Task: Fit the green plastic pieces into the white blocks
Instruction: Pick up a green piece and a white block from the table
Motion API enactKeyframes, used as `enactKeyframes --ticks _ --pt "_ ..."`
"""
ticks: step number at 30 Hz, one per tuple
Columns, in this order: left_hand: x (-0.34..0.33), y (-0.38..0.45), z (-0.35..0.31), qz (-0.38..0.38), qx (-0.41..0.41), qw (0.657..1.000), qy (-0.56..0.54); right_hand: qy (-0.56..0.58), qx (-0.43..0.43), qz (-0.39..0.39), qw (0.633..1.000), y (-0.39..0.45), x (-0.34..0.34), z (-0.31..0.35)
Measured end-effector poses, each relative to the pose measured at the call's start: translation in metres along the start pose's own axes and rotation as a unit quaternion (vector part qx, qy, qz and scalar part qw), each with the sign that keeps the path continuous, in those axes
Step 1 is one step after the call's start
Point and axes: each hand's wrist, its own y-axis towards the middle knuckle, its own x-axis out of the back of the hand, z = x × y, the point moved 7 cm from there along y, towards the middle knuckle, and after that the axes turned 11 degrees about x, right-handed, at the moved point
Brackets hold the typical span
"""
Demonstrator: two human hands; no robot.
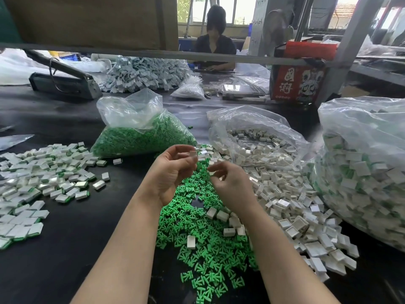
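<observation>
Glossy green plastic pieces (206, 235), small and forked, lie heaped at lower centre on the matte black bench (65, 249). Above them the left hand (173, 172) pinches one boxy white block (192, 153); the right hand (230, 183) pinches something small and white. Hollow white blocks (291, 207) spill right of centre from a crinkled clear bag (252, 126). Upper centre, a person (215, 40) sits before windows.

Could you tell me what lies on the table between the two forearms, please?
In the head view, a loose heap of green plastic pieces fills the stretch between the forearms, with a few white blocks lying on it, on the black table.
</observation>
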Motion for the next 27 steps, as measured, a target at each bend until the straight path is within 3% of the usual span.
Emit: enactKeyframes --ticks 3,9,17,27 --pt "-0.002 0.0 0.001 0.035 0.02 0.999 -0.035 0.154 -0.03 -0.058 0.986 0.0 0.012 0.002" --pt "-0.006 0.002 0.007 0.036 0.055 0.989 -0.132 0.393 -0.063 -0.115 0.91 -0.001 0.018 0.004" --pt "-0.013 0.001 0.011 0.042 0.049 0.99 -0.126 0.412 -0.043 -0.133 0.901 0.002 0.02 0.001" --pt "-0.021 0.0 0.011 0.037 0.044 0.997 -0.042 0.404 -0.029 -0.153 0.901 0.003 0.023 0.001"
